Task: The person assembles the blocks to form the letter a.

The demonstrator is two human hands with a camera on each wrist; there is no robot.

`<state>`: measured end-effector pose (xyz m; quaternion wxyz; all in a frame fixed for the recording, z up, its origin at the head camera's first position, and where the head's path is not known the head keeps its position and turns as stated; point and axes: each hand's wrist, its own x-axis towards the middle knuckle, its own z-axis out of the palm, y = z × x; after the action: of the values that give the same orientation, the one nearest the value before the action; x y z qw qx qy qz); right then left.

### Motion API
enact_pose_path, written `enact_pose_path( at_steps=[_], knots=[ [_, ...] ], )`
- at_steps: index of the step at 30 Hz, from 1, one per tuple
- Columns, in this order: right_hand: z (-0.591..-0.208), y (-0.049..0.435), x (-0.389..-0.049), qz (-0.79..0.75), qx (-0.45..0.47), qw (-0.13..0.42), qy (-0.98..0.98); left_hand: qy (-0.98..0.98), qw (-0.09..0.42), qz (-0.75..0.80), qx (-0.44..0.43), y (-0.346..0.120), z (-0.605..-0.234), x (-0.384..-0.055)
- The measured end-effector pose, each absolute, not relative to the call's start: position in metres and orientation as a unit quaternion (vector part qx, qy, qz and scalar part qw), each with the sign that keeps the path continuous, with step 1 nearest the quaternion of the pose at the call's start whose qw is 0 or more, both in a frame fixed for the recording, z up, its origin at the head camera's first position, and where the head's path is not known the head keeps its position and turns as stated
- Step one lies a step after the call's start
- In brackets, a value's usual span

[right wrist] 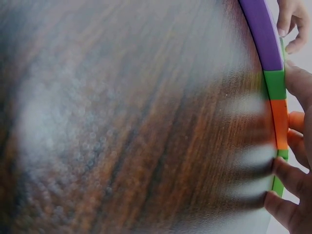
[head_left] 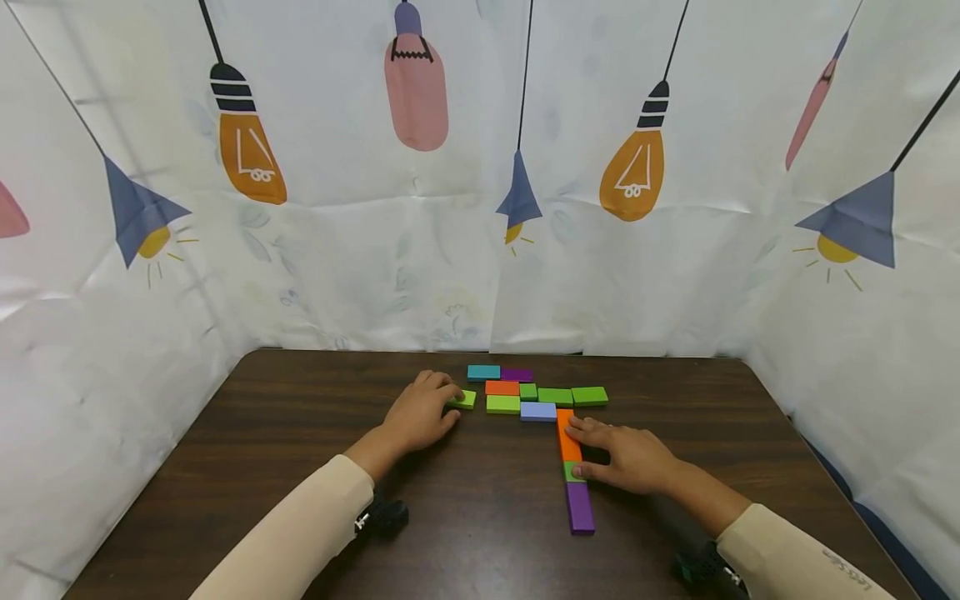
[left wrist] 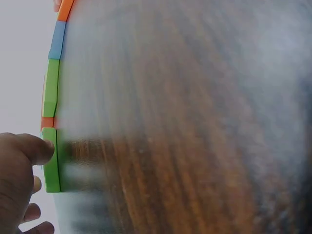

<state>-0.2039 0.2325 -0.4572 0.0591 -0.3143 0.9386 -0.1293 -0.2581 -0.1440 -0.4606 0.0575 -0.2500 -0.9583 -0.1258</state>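
Light green block (head_left: 465, 401), low over the left part of the table (head_left: 300, 483), is pinched in the left hand (head_left: 422, 412), thumb at its near edge. I can't tell whether it rests on the wood or is slightly raised. Its long axis runs roughly left to right, with one end facing the lime block (head_left: 503, 405) across a narrow gap. The left hand is plainly the nearer one; the right hand (head_left: 630, 457) is well apart on the other side.

That right hand isn't gripping: its fingers are spread, the fingertips touching the orange block (head_left: 567, 446) and the thumb on the short green block (head_left: 571, 472) below it. Those two and the purple block (head_left: 580, 510) make a column running toward the person, its top meeting the blue block (head_left: 538, 412), which adjoins the lime block. No box or tray shows in any view.
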Motion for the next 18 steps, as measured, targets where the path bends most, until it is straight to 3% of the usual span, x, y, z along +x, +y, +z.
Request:
enact_pose_path(
  at_steps=[18],
  knots=[
    [-0.4559,0.2323,-0.2036,-0.128,-0.314,0.061,0.939,-0.949,0.083,-0.149,-0.265,-0.1509,-0.4628,-0.2585]
  ],
)
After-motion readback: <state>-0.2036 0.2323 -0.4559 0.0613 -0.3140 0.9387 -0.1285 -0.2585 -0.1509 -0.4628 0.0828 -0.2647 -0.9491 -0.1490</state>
